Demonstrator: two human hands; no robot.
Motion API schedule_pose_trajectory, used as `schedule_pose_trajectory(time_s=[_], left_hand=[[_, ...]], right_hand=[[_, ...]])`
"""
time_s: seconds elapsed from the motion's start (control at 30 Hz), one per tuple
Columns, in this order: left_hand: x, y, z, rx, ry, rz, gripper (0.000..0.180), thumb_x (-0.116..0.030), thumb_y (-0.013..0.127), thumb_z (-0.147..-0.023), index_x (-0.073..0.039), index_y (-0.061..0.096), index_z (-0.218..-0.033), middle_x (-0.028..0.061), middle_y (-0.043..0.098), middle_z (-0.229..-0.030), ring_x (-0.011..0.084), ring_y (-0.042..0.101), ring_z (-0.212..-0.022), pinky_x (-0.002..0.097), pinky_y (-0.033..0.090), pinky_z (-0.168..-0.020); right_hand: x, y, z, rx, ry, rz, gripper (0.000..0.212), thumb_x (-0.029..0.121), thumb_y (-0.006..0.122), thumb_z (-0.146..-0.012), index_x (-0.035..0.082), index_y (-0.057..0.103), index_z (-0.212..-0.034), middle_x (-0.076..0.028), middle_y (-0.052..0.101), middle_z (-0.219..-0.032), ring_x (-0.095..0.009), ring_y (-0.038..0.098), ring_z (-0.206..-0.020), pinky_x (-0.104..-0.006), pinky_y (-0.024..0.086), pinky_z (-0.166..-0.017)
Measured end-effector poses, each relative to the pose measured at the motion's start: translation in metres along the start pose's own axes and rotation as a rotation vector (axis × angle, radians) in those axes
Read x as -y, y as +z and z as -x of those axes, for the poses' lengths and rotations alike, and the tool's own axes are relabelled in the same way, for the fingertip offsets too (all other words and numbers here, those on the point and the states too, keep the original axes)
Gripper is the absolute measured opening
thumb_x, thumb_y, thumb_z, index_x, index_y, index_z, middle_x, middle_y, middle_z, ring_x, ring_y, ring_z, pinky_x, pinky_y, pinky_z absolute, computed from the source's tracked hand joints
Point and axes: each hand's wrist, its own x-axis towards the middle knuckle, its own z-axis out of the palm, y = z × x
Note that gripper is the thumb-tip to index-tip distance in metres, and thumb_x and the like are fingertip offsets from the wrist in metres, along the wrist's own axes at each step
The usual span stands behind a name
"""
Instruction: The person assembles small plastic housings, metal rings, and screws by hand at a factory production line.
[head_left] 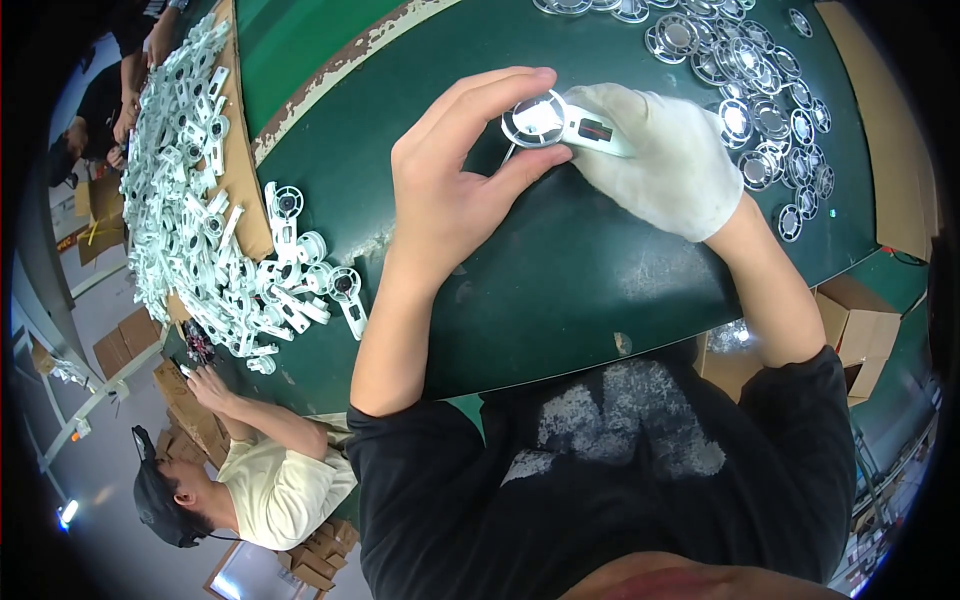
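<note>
Above the green table, my bare left hand (445,165) pinches the rim of a shiny round disc (535,118) between thumb and fingers. The disc sits at the round end of a white plastic housing (598,135), whose handle has a dark slot. My right hand (665,160), in a white glove, is closed round that handle. The glove hides part of the handle, and I cannot tell if the disc is fixed to the housing.
Many similar white housings (190,160) lie heaped at the left, some loose (345,285) near my left arm. Several shiny discs (770,120) are scattered at the upper right by a cardboard sheet (890,130). A co-worker (270,470) works at lower left. An open carton (855,330) stands right.
</note>
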Motion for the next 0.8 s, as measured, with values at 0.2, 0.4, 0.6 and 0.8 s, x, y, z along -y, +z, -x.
schedule_pose_trajectory(time_s=[0.2, 0.4, 0.6, 0.8], left_hand=[[-0.003, 0.0, 0.005, 0.104, -0.234, 0.279, 0.056, 0.012, 0.081, -0.078, 0.003, 0.062, -0.129, 0.0174, 0.065, -0.131, 0.0256, 0.065, -0.12, 0.0357, 0.054, -0.102], [-0.001, 0.009, 0.008, 0.007, -0.229, 0.471, 0.049, 0.013, 0.08, -0.078, 0.001, 0.066, -0.123, 0.0125, 0.064, -0.128, 0.0203, 0.067, -0.114, 0.0327, 0.057, -0.099], [-0.009, 0.002, 0.007, 0.013, -0.285, 0.501, 0.048, 0.01, 0.081, -0.079, 0.0, 0.067, -0.123, 0.0122, 0.068, -0.127, 0.0197, 0.068, -0.113, 0.0333, 0.058, -0.098], [-0.018, -0.006, 0.004, 0.238, -0.11, 0.095, 0.063, 0.01, 0.081, -0.075, -0.001, 0.06, -0.134, 0.0129, 0.069, -0.128, 0.0208, 0.068, -0.115, 0.0315, 0.056, -0.096]], right_hand=[[0.002, 0.001, 0.003, -0.071, -0.058, -0.01, 0.03, 0.022, 0.076, -0.083, 0.013, 0.072, -0.111, -0.01, 0.074, -0.084, -0.031, 0.073, -0.078, -0.0417, 0.059, -0.066], [0.006, -0.004, 0.001, 0.014, 0.042, -0.155, 0.027, 0.022, 0.075, -0.086, 0.011, 0.071, -0.111, -0.011, 0.073, -0.085, -0.03, 0.073, -0.079, -0.039, 0.058, -0.068], [0.007, -0.029, -0.013, 0.433, 0.287, -0.763, 0.023, 0.024, 0.068, -0.093, 0.004, 0.068, -0.104, -0.007, 0.067, -0.08, -0.015, 0.063, -0.068, -0.0296, 0.052, -0.065], [0.017, -0.024, -0.01, 0.623, 0.537, -0.981, 0.046, 0.048, 0.067, -0.098, 0.003, 0.07, -0.09, 0.001, 0.059, -0.074, -0.007, 0.053, -0.066, -0.0246, 0.043, -0.06]])
